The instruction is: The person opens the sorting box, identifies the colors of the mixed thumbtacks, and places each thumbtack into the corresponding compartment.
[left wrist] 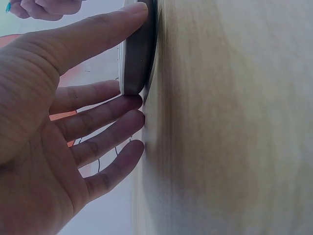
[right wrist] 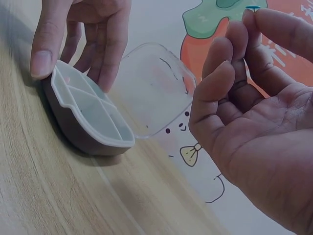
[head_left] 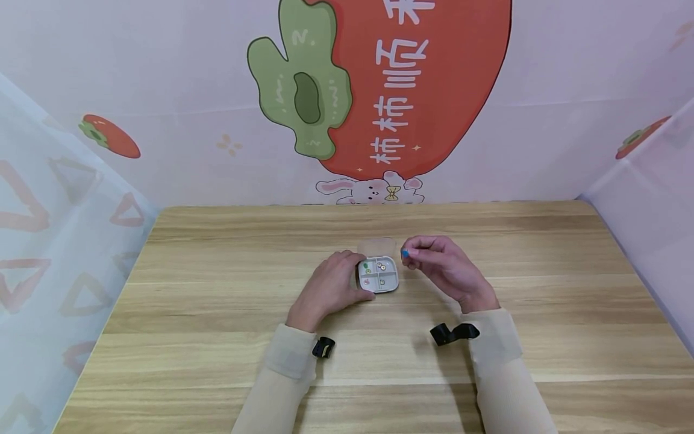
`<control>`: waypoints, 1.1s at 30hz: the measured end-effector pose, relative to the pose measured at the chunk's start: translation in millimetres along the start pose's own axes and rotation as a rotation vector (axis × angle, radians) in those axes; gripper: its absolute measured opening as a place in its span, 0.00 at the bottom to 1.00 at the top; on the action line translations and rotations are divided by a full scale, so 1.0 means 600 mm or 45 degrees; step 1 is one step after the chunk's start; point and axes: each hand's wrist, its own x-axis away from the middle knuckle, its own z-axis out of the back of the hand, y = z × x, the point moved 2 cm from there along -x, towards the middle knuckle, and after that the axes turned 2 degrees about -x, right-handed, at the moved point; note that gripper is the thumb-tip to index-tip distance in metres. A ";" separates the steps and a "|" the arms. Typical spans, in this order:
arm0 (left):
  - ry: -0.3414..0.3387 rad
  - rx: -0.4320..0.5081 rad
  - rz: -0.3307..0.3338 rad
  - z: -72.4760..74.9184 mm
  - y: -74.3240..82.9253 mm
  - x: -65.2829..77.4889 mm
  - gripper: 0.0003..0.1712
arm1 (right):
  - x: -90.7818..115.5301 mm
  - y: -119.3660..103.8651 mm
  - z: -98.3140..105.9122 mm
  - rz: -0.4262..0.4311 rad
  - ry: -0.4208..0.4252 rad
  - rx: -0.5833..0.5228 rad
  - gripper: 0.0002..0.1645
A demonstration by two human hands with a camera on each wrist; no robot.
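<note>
A small open pill box [head_left: 378, 275] with four-way dividers sits on the table, its clear lid [right wrist: 159, 90] raised at the back. My left hand [head_left: 335, 283] holds it from the left, thumb along the near side and fingers at the far side. Tiny green, yellowish and pink pieces lie in its compartments. To the right of the box, my right hand [head_left: 446, 265] is raised, pinching a small blue stud [right wrist: 253, 7] between thumb and index finger. The stud shows a flat head and a thin pin in the right wrist view. The other right fingers are curled.
The wood-grain table [head_left: 228, 253] reaches back to a printed cloth backdrop [head_left: 184, 60] with a big red persimmon and a rabbit. More cloth [head_left: 49, 241] hangs along the left side. Black straps [head_left: 454, 333] are at both sleeve cuffs.
</note>
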 end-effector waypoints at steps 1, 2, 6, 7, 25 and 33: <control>0.000 0.002 -0.001 0.000 0.000 0.000 0.43 | 0.000 0.000 0.000 -0.003 0.003 0.009 0.10; -0.001 0.003 -0.001 0.000 0.000 0.000 0.43 | 0.000 0.000 0.001 -0.007 0.011 0.024 0.10; -0.002 0.005 0.001 0.001 0.000 0.000 0.43 | 0.001 0.004 0.004 -0.051 0.101 0.183 0.13; -0.002 0.006 0.002 0.001 0.000 0.000 0.43 | 0.000 0.005 0.005 -0.068 0.132 0.249 0.14; 0.005 -0.003 -0.008 0.002 0.000 0.002 0.41 | -0.017 0.033 -0.017 -0.121 0.139 1.285 0.02; 0.000 -0.002 -0.007 0.002 0.000 0.002 0.41 | -0.022 0.040 -0.027 -0.085 0.139 1.407 0.02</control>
